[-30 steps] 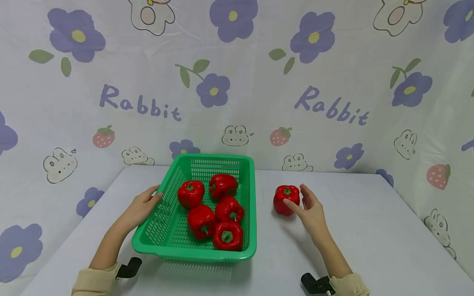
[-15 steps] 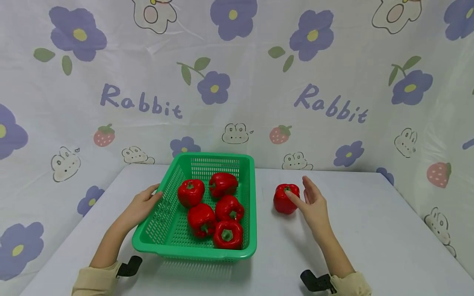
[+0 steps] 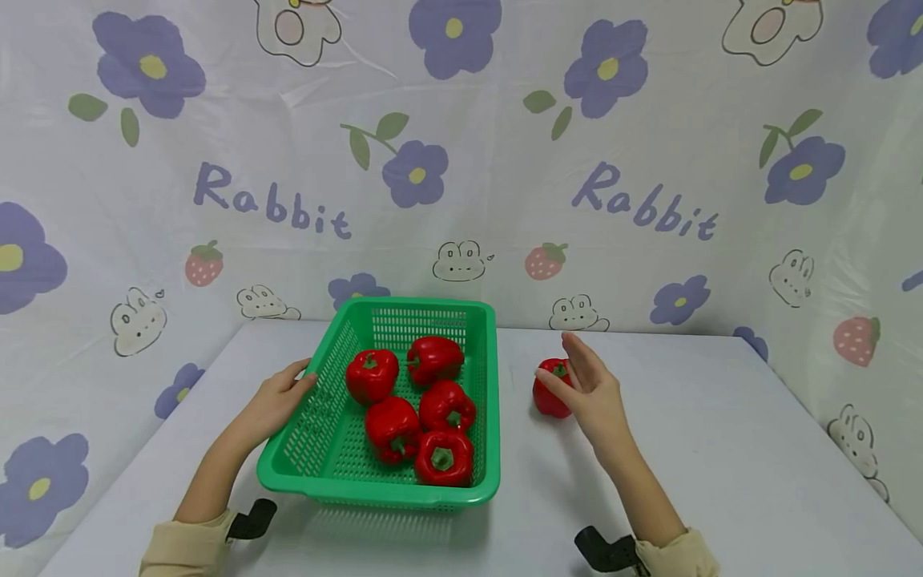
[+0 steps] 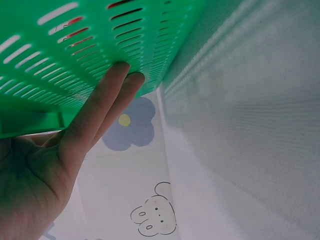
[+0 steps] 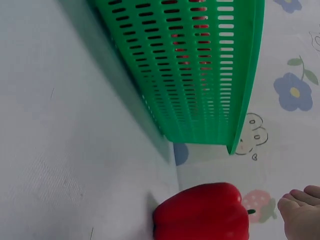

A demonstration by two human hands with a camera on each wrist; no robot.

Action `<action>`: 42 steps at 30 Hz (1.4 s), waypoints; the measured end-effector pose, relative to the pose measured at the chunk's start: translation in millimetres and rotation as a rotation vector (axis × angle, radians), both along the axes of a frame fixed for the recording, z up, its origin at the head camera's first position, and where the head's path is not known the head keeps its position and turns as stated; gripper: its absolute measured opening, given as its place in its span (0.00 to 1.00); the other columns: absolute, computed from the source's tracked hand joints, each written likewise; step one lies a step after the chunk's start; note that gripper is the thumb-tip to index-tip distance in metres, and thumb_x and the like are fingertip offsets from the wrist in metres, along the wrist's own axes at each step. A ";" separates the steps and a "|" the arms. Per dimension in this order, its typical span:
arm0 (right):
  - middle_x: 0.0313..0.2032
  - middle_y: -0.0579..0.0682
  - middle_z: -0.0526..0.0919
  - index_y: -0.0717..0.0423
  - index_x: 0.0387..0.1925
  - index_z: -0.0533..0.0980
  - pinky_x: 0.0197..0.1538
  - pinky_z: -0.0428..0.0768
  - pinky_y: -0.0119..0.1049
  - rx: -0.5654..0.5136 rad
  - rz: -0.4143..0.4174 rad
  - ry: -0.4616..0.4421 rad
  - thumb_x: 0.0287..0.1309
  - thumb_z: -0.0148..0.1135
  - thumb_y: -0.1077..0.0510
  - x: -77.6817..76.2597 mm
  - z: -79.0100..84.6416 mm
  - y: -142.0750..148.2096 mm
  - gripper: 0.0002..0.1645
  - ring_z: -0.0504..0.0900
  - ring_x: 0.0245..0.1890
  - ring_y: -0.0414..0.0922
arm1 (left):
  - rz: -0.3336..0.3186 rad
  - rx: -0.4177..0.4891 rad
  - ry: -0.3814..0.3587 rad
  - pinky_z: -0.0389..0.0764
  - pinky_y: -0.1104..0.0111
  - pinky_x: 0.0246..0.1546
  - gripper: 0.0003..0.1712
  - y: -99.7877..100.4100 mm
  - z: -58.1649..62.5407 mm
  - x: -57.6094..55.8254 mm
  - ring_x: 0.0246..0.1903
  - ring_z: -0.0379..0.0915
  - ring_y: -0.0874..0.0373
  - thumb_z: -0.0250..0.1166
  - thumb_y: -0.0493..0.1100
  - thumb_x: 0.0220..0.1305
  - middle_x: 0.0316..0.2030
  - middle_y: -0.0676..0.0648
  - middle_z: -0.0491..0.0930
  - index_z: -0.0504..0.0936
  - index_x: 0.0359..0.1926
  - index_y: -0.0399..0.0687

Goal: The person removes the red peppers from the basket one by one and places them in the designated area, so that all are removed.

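My left hand (image 3: 277, 405) holds the left rim of a green plastic basket (image 3: 328, 486), with the thumb at the rim and two fingers (image 4: 102, 102) extended along the slotted outer wall in the left wrist view. Several red bell peppers (image 3: 392, 433) lie inside the basket. To its right, a single red bell pepper (image 3: 550, 398) stands on the table, stem up. My right hand (image 3: 597, 401) hovers at this pepper's right side, thumb and fingers spread apart with nothing between them, overlapping it in the head view. In the right wrist view the fingertips are apart from the pepper (image 5: 202, 212).
The white table (image 3: 721, 449) reaches back to a hanging cloth (image 3: 476, 216) printed with flowers, rabbits and strawberries. Each wrist carries a black camera mount (image 3: 252, 519) by a beige sleeve (image 3: 183, 549).
My right hand has risen slightly and then shifted left over the single pepper, fingers still spread. The left hand, basket and peppers stay where they were.
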State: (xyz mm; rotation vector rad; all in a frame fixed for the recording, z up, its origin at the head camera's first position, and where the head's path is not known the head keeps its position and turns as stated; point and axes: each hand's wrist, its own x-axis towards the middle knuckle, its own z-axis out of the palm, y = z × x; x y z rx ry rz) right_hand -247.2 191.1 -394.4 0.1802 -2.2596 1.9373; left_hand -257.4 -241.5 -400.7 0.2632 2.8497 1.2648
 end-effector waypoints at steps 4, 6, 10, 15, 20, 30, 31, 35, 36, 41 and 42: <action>0.73 0.45 0.61 0.48 0.74 0.57 0.64 0.66 0.31 -0.012 0.044 -0.005 0.59 0.68 0.52 2.3 1.7 -5.0 0.46 0.59 0.75 0.43 | -0.004 0.006 -0.002 0.79 0.66 0.37 0.33 0.4 0.6 0.1 0.39 0.82 0.52 0.43 0.50 0.78 0.51 0.28 0.79 0.53 0.73 0.32; 0.73 0.45 0.62 0.48 0.74 0.57 0.64 0.66 0.31 -0.014 0.064 -0.006 0.59 0.68 0.52 3.5 2.3 -7.5 0.46 0.59 0.74 0.43 | -0.006 0.009 -0.002 0.79 0.66 0.37 0.33 0.6 0.8 0.3 0.39 0.83 0.52 0.43 0.50 0.78 0.51 0.28 0.79 0.53 0.73 0.32; 0.73 0.45 0.63 0.49 0.74 0.58 0.64 0.66 0.31 -0.018 0.106 -0.007 0.58 0.69 0.52 5.5 2.9 -12.9 0.46 0.59 0.74 0.41 | -0.005 0.011 -0.002 0.79 0.66 0.37 0.33 0.7 1.0 0.5 0.38 0.83 0.52 0.43 0.50 0.78 0.50 0.28 0.79 0.53 0.73 0.32; 0.73 0.46 0.63 0.50 0.74 0.58 0.62 0.67 0.27 -0.007 0.155 0.005 0.57 0.70 0.53 8.3 3.5 -21.1 0.47 0.60 0.74 0.42 | -0.007 0.010 0.001 0.80 0.66 0.37 0.33 1.2 1.4 1.2 0.39 0.83 0.52 0.43 0.50 0.78 0.50 0.28 0.79 0.53 0.73 0.32; 0.73 0.48 0.63 0.50 0.73 0.59 0.62 0.69 0.29 0.007 0.195 0.018 0.57 0.70 0.53 11.0 4.2 -29.9 0.45 0.61 0.74 0.44 | -0.012 0.009 0.002 0.80 0.66 0.36 0.33 2.0 2.7 2.3 0.38 0.83 0.52 0.43 0.50 0.78 0.50 0.28 0.79 0.53 0.73 0.31; 0.72 0.48 0.65 0.48 0.72 0.61 0.63 0.70 0.37 0.024 0.296 0.014 0.57 0.70 0.52 13.9 5.6 -43.7 0.44 0.62 0.73 0.46 | -0.009 0.012 -0.006 0.80 0.66 0.36 0.33 2.1 2.3 2.7 0.38 0.83 0.51 0.43 0.49 0.78 0.51 0.27 0.79 0.52 0.73 0.31; 0.72 0.48 0.65 0.48 0.72 0.61 0.64 0.70 0.37 0.028 0.305 0.016 0.57 0.70 0.52 14.0 5.8 -45.2 0.44 0.62 0.73 0.46 | -0.010 0.011 -0.008 0.80 0.66 0.36 0.34 2.1 2.2 2.8 0.38 0.83 0.51 0.43 0.49 0.78 0.51 0.27 0.79 0.52 0.73 0.31; 0.71 0.47 0.67 0.48 0.71 0.62 0.63 0.71 0.37 0.044 0.355 0.017 0.56 0.70 0.52 15.1 7.5 -50.8 0.44 0.64 0.72 0.46 | -0.011 0.011 -0.010 0.80 0.66 0.35 0.34 1.7 1.0 2.5 0.38 0.83 0.51 0.43 0.49 0.79 0.51 0.27 0.79 0.52 0.73 0.31; 0.71 0.48 0.67 0.48 0.71 0.62 0.64 0.71 0.37 0.049 0.374 0.015 0.56 0.70 0.53 14.9 7.7 -52.0 0.44 0.64 0.72 0.46 | -0.012 0.012 -0.010 0.80 0.66 0.35 0.33 1.3 0.2 1.9 0.38 0.83 0.51 0.43 0.49 0.79 0.51 0.27 0.79 0.52 0.73 0.31; 0.70 0.50 0.69 0.50 0.71 0.63 0.65 0.70 0.41 0.086 0.479 -0.013 0.57 0.70 0.53 14.0 11.2 -57.0 0.42 0.65 0.72 0.48 | -0.005 0.012 -0.004 0.80 0.66 0.36 0.33 0.1 0.1 0.5 0.36 0.83 0.54 0.43 0.50 0.78 0.50 0.28 0.80 0.53 0.73 0.32; 0.69 0.49 0.69 0.49 0.70 0.64 0.65 0.70 0.41 0.097 0.498 -0.021 0.57 0.70 0.53 13.9 12.0 -57.7 0.41 0.65 0.72 0.48 | -0.005 0.012 -0.003 0.80 0.66 0.36 0.34 0.0 0.4 0.6 0.36 0.83 0.54 0.43 0.51 0.78 0.50 0.28 0.80 0.53 0.73 0.32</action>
